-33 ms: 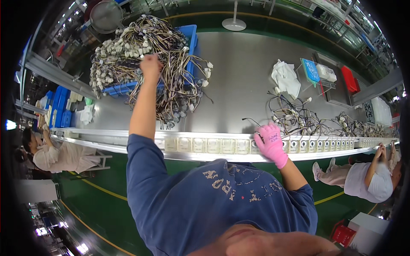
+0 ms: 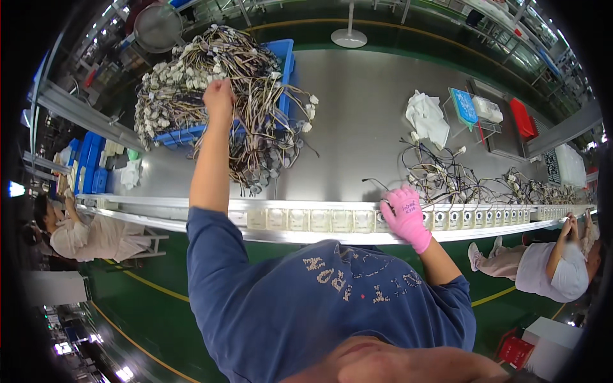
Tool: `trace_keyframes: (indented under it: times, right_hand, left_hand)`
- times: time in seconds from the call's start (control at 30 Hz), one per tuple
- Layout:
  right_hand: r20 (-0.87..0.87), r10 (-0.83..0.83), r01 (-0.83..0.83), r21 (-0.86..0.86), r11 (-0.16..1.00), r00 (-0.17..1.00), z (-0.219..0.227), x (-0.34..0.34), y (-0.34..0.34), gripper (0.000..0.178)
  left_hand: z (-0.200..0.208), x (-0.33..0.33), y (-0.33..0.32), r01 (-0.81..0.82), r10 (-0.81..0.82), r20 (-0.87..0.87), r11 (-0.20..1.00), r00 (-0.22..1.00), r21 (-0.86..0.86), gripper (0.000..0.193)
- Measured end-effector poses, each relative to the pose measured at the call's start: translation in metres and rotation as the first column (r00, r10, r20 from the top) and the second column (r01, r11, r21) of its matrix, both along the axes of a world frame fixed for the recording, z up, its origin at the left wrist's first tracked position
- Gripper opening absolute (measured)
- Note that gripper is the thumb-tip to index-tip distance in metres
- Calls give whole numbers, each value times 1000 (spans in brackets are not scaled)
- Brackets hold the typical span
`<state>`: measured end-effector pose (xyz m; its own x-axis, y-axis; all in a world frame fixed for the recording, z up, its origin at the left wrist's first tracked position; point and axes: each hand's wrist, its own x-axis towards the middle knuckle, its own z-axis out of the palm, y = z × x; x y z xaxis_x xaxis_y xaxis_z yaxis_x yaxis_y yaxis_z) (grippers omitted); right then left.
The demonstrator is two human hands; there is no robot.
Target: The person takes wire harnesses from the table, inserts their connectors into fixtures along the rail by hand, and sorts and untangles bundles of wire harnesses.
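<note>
My left hand (image 2: 219, 101), bare, reaches into a heap of wire harnesses (image 2: 185, 73) with white connectors. Its fingertips are pinched together on a cable at the heap. The heap overflows a blue bin (image 2: 288, 60) at the far left of the bench. My right hand (image 2: 407, 217), in a pink glove, rests with curled fingers over a row of square translucent housings (image 2: 342, 220) in a metal rail along the near edge. What its fingers grip is hidden; a thin black cable end (image 2: 375, 182) sticks out beside them.
Loose harnesses (image 2: 440, 175) lie behind the rail, right of the glove. Farther back are a white cloth (image 2: 428, 118), a blue card (image 2: 464, 107) on a wire stand and a red tray (image 2: 523, 119). Other people sit along the line at left (image 2: 89, 230) and right (image 2: 546, 268).
My left hand has shifted slightly left over the harness heap, and its fingers have drawn together. The right hand stays in place on the rail.
</note>
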<state>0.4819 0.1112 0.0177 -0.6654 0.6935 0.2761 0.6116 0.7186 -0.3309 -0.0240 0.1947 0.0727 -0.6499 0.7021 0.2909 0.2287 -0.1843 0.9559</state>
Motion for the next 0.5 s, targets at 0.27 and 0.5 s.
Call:
trace_keyframes:
  times: [0.27,0.5]
  right_hand:
    - [-356,181,-285,-267,920,917,49,-91,55,65]
    - [-353,132,-310,-516,799,926,59,-201,108,29]
  left_hand:
    - [28,165,-85,609,-744,-320,666,587,-431,15]
    - [-35,106,-79,292,-593,-415,752,690,-590,18]
